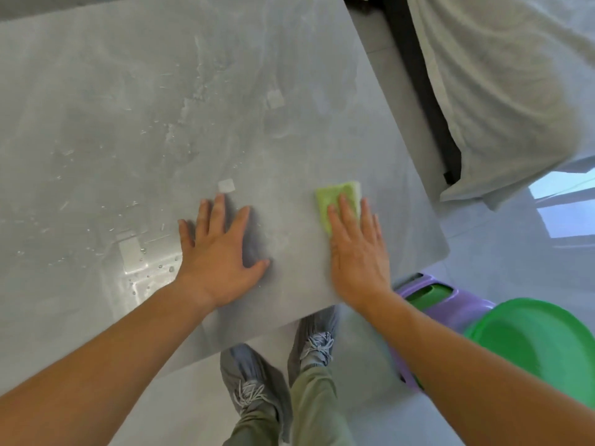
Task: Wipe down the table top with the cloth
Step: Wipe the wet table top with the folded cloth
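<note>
A grey marbled table top [161, 107] fills most of the view, with water drops and wet streaks on its left half. A folded light-green cloth [335, 194] lies flat near the table's right front corner. My right hand [357, 246] presses down on the cloth with its fingers spread, covering the cloth's near half. My left hand [219, 249] rests flat on the bare table to the left of the cloth, fingers apart, holding nothing.
A green basin [541, 342] sits on a purple stool [450, 304] beside the table's right front corner. A grey fabric-covered sofa [502, 91] stands past the right edge. My feet [280, 375] are on the floor below the front edge.
</note>
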Action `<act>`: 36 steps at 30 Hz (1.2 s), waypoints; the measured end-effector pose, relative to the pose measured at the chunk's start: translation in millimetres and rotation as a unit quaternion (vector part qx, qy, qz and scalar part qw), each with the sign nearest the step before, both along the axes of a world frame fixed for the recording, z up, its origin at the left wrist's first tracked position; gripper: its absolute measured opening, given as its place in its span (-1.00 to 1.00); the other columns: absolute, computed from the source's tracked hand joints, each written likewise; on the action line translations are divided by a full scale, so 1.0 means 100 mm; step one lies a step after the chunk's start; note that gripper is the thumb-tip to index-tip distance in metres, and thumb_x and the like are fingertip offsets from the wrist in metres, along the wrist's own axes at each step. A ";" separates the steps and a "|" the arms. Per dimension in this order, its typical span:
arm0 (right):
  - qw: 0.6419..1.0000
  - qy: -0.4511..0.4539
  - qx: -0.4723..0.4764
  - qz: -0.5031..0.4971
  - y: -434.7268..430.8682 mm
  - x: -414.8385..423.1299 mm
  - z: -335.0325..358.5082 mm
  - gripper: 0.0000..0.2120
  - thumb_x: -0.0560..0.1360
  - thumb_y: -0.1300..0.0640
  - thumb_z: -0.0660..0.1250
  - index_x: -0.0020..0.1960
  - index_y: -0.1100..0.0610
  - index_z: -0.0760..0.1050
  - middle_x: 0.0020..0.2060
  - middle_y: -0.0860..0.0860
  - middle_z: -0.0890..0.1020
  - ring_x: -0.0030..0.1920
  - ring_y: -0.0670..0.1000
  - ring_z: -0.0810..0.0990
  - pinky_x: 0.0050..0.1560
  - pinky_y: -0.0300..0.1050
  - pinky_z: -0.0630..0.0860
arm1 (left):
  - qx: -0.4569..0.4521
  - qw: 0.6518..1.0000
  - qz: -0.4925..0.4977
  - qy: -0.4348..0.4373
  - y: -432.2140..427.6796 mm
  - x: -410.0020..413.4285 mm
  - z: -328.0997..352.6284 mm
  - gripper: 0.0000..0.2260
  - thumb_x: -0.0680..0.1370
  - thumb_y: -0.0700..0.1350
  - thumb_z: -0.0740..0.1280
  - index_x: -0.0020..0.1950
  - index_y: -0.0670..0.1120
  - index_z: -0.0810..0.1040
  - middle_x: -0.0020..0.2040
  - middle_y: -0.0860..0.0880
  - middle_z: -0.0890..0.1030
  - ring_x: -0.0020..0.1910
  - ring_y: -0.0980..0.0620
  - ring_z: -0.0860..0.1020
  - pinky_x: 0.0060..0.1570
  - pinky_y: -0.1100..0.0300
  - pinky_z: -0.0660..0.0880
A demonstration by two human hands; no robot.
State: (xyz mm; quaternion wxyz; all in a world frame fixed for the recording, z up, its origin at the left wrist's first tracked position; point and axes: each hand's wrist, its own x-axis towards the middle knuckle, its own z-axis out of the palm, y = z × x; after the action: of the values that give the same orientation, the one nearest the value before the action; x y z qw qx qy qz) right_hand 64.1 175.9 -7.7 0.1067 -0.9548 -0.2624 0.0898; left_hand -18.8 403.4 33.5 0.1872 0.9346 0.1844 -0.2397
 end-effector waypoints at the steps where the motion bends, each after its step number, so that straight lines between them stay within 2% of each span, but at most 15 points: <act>1: 0.999 0.002 0.001 0.053 -0.10 -0.17 0.02 -0.42 0.61 0.15 0.18 0.60 0.05 0.12 0.60 0.01 0.10 0.59 0.23 -0.04 0.56 0.21 0.03 | 0.006 1.000 -0.011 0.005 -0.10 -0.01 0.01 -0.14 0.45 0.41 0.22 0.60 0.13 -0.08 0.61 -0.07 -0.31 0.57 -0.12 -0.33 0.48 -0.29 -0.25; 3: 0.987 0.014 -0.002 0.162 -0.33 -0.23 0.01 -0.39 0.57 0.18 0.24 0.58 0.03 0.16 0.59 -0.01 0.14 0.59 0.22 0.02 0.55 0.19 0.05 | 0.014 1.000 -0.013 0.004 -0.27 -0.08 0.01 -0.13 0.43 0.46 0.18 0.60 0.12 -0.08 0.61 -0.08 -0.30 0.57 -0.14 -0.32 0.47 -0.31 -0.25; 5: 0.982 0.013 -0.006 0.187 -0.53 0.06 0.00 -0.40 0.56 0.18 0.22 0.57 -0.01 0.18 0.58 -0.03 0.18 0.59 0.20 0.07 0.54 0.18 0.07 | 0.020 1.000 -0.007 0.005 -0.39 -0.15 0.00 -0.11 0.42 0.50 0.14 0.60 0.11 -0.09 0.61 -0.09 -0.30 0.57 -0.15 -0.32 0.47 -0.31 -0.22; 7: 0.996 0.010 0.003 0.090 -0.63 0.46 -0.01 -0.46 0.60 0.12 0.12 0.57 -0.04 0.17 0.58 -0.03 0.19 0.58 0.21 0.11 0.53 0.24 0.12 | 0.027 1.000 -0.009 0.007 -0.43 -0.22 -0.05 -0.09 0.41 0.52 0.12 0.60 0.10 -0.11 0.60 -0.09 -0.32 0.57 -0.15 -0.33 0.47 -0.32 -0.16; 10: 0.998 0.023 0.019 -0.061 -0.67 0.82 0.03 -0.50 0.66 0.08 0.06 0.59 -0.02 0.13 0.60 -0.04 0.11 0.60 0.16 -0.02 0.57 0.18 0.00 | 0.041 0.999 -0.017 -0.005 -0.43 -0.27 -0.13 -0.07 0.42 0.50 0.15 0.61 0.08 -0.13 0.59 -0.09 -0.34 0.56 -0.16 -0.33 0.46 -0.33 -0.12; 12: 0.996 0.019 0.016 -0.082 -0.67 0.65 0.03 -0.50 0.67 0.08 0.05 0.60 0.00 0.10 0.61 -0.04 0.07 0.61 0.15 -0.07 0.58 0.11 -0.06 | 0.050 0.998 -0.024 -0.007 -0.44 -0.28 -0.14 -0.06 0.41 0.48 0.18 0.61 0.07 -0.14 0.60 -0.09 -0.34 0.56 -0.18 -0.33 0.46 -0.34 -0.12; 14: 0.999 0.015 0.010 -0.050 -0.75 0.36 0.02 -0.49 0.66 0.06 0.02 0.60 -0.01 0.09 0.61 -0.07 0.05 0.61 0.13 -0.08 0.59 0.06 -0.09 | 0.050 0.998 -0.020 -0.010 -0.44 -0.28 -0.16 -0.05 0.41 0.47 0.22 0.61 0.06 -0.13 0.60 -0.09 -0.32 0.57 -0.18 -0.33 0.46 -0.35 -0.13; 18: 0.999 0.024 0.000 0.025 -1.08 0.45 0.01 -0.51 0.66 0.02 -0.01 0.59 -0.07 0.13 0.59 -0.12 0.10 0.61 0.07 -0.04 0.58 0.14 -0.08 | 0.048 0.999 -0.008 -0.017 -0.45 -0.29 -0.18 -0.04 0.39 0.46 0.25 0.61 0.09 -0.10 0.61 -0.06 -0.31 0.57 -0.14 -0.32 0.47 -0.31 -0.16; 22: 0.991 0.020 -0.001 -0.130 -0.97 0.54 0.02 -0.48 0.66 0.11 0.05 0.60 -0.04 0.08 0.61 -0.09 0.04 0.61 0.10 -0.10 0.59 0.12 -0.13 | 0.034 0.999 0.003 -0.016 -0.46 -0.31 -0.19 -0.06 0.41 0.46 0.23 0.62 0.12 -0.12 0.60 -0.02 -0.33 0.56 -0.09 -0.36 0.49 -0.27 -0.22; 24: 0.985 0.022 -0.011 -0.170 -0.75 0.27 0.04 -0.42 0.63 0.15 0.07 0.62 0.00 0.01 0.62 -0.06 -0.01 0.61 0.15 -0.14 0.59 0.10 -0.15 | 0.016 0.999 0.013 -0.028 -0.46 -0.32 -0.17 -0.14 0.45 0.50 0.07 0.61 0.14 -0.12 0.61 0.00 -0.31 0.57 -0.04 -0.35 0.48 -0.23 -0.26; 27: 1.000 0.024 -0.001 -0.015 -0.35 -0.38 0.06 -0.40 0.59 0.10 0.11 0.61 0.03 0.07 0.61 -0.04 0.02 0.60 0.19 -0.11 0.58 0.19 -0.07 | -0.018 0.995 0.056 -0.082 -0.40 -0.35 -0.13 -0.32 0.56 0.38 -0.05 0.62 0.12 -0.03 0.64 0.04 -0.13 0.60 0.03 -0.19 0.53 -0.14 -0.17; 29: 0.993 0.027 0.002 0.119 -0.10 -0.60 0.03 -0.41 0.57 0.06 0.11 0.60 0.03 0.13 0.61 -0.03 0.09 0.60 0.22 -0.06 0.56 0.24 -0.04 | 0.017 0.991 0.072 -0.107 -0.27 -0.41 -0.13 -0.37 0.59 0.31 -0.03 0.61 0.09 0.03 0.64 0.01 -0.06 0.61 0.01 -0.13 0.53 -0.11 -0.15; 31: 0.981 0.013 0.008 0.191 0.12 -0.39 -0.03 -0.42 0.57 0.07 0.12 0.59 0.02 0.16 0.60 -0.03 0.13 0.59 0.24 0.00 0.55 0.27 -0.03 | 0.080 0.990 0.081 -0.087 -0.06 -0.48 -0.21 -0.39 0.62 0.28 -0.02 0.62 0.08 0.00 0.64 -0.03 -0.11 0.60 -0.08 -0.20 0.51 -0.20 -0.23; 33: 0.983 -0.002 0.000 0.184 0.30 -0.06 -0.06 -0.44 0.59 0.09 0.11 0.59 0.02 0.16 0.60 -0.03 0.13 0.59 0.23 0.01 0.56 0.25 -0.04 | 0.115 0.986 0.111 -0.052 0.18 -0.54 -0.27 -0.38 0.62 0.28 -0.01 0.62 0.08 -0.03 0.64 -0.06 -0.15 0.59 -0.16 -0.23 0.47 -0.31 -0.27; 36: 0.996 0.003 0.004 0.085 0.53 0.02 -0.06 -0.42 0.61 0.08 0.10 0.61 0.03 0.07 0.61 -0.03 0.06 0.60 0.21 -0.07 0.57 0.20 -0.06 | 0.122 0.987 0.103 -0.022 0.37 -0.59 -0.31 -0.40 0.62 0.28 -0.05 0.62 0.12 -0.06 0.64 -0.05 -0.17 0.59 -0.19 -0.23 0.46 -0.34 -0.23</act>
State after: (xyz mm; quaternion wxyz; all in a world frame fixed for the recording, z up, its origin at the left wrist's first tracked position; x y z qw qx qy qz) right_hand 65.9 228.5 -13.9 0.1033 -0.9283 -0.3429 0.0999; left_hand -78.1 440.9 2.9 0.0998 0.9315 0.3036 -0.1739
